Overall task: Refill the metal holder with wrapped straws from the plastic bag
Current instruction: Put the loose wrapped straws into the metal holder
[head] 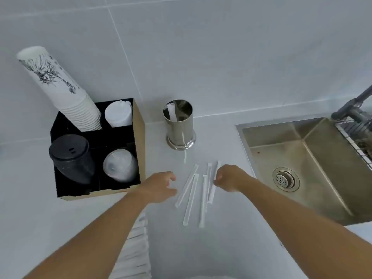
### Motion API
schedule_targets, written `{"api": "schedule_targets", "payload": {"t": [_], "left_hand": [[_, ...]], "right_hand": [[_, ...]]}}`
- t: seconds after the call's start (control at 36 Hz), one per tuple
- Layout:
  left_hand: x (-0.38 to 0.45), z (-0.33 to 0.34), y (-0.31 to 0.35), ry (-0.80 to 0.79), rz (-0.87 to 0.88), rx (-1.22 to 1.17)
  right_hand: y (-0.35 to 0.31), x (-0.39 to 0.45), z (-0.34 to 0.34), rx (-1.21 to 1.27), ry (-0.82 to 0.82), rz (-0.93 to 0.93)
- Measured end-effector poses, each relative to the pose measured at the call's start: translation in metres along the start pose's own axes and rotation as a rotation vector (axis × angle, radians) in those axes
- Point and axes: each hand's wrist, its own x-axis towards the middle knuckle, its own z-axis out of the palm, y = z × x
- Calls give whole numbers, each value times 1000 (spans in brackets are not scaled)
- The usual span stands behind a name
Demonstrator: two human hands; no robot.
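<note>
Between my hands, near the holder (179, 125), loose straws (193, 195) lie on the counter (231, 238). My left hand (159, 187) hovers open; my right hand (229, 178) pinches one. They look light and bendable; I'd grip mid-length.

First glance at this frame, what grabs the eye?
The loose wrapped straws fanned on the counter, with the left hand and right hand on either side. Behind them stands the metal holder, nearly empty. Far left, a tilted stack of paper cups rises from the black organizer.
</note>
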Motion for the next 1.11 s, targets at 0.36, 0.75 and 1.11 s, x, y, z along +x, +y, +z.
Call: {"api": "schedule_targets", "payload": {"t": [0.36,0.75,1.11], "left_hand": [[5,62,28,229,-64,-24],[26,59,33,266,-148,-118],[32,53,34,261,-187,-28]], "right_hand": [[-15,9,49,359,169,265],[-10,21,42,290,153,299],[-12,24,42,245,167,286]]}}
